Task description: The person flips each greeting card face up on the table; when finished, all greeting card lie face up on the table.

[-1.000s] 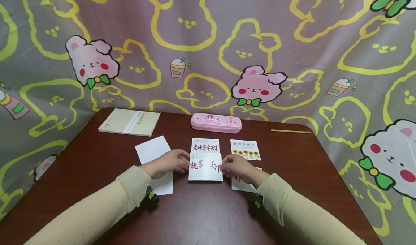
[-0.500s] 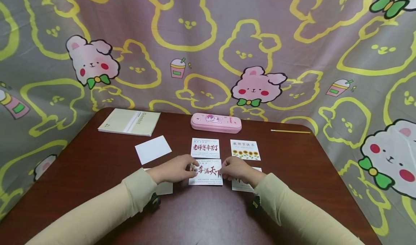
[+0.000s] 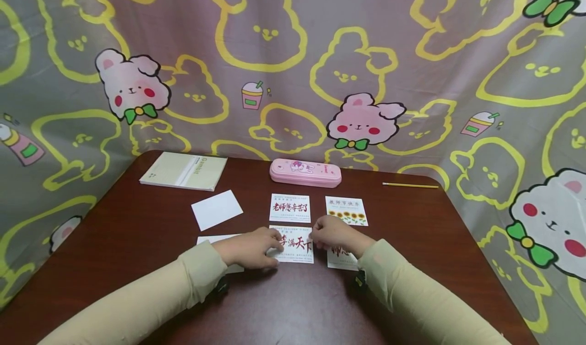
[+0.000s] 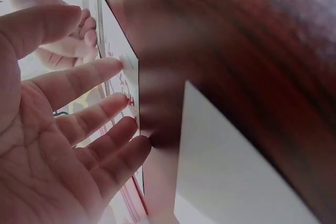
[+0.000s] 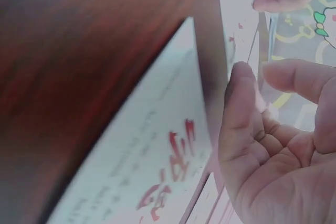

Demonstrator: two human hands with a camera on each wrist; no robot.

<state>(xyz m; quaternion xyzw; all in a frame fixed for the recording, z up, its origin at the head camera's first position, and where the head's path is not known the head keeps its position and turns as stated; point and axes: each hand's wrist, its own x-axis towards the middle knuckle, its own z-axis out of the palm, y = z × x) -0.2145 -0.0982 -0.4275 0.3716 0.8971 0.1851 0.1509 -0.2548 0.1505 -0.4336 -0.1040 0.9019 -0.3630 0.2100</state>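
A white card with red lettering point(image 3: 296, 251) lies flat in the front middle of the table. In the head view my left hand point(image 3: 254, 248) rests on its left side, covering part of the print. The left wrist view shows that hand's fingers point(image 4: 100, 74) spread and fairly straight, tips touching the card. At the card's right edge is my right hand point(image 3: 336, 234), fingers loosely curled; the right wrist view shows thumb and forefinger apart, nothing between them. Beneath the right hand and wrist lies another red-lettered card point(image 3: 340, 259), partly hidden. A blank white card point(image 3: 217, 238) is partly covered by the left arm.
Behind are a red-lettered card point(image 3: 290, 207) and a sunflower card point(image 3: 346, 211). Another blank card point(image 3: 216, 210) lies tilted at left. Along the back sit a notebook point(image 3: 183, 171), a pink pencil case point(image 3: 305, 173) and a yellow pencil point(image 3: 410, 185). A patterned curtain point(image 3: 293, 80) hangs behind.
The held card has come toward me and down, off the card behind it, and now lies flat. My left hand has moved right and nearer, over its left side.
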